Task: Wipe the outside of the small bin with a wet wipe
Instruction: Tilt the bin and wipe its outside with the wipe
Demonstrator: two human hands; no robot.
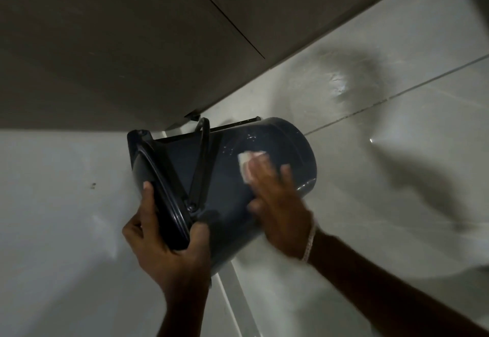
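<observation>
Glossy pale floor (pixel 397 151), tilted dark-blue bin (pixel 227 178), wet streaks, white wipe (pixel 244 164)

Pale tiled floor (pixel 397 151) beneath brown cabinet (pixel 105 45)

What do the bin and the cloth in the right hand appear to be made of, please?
Bin: apparently dark blue-grey moulded plastic, glossy, with sharp highlights and wet streaks. Cloth: thin white wet wipe, probably non-woven fabric; it lies crumpled flat under the right hand.

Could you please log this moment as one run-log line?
left hand: holds bin tilted | right hand: presses wipe on side | wiping underway
</observation>
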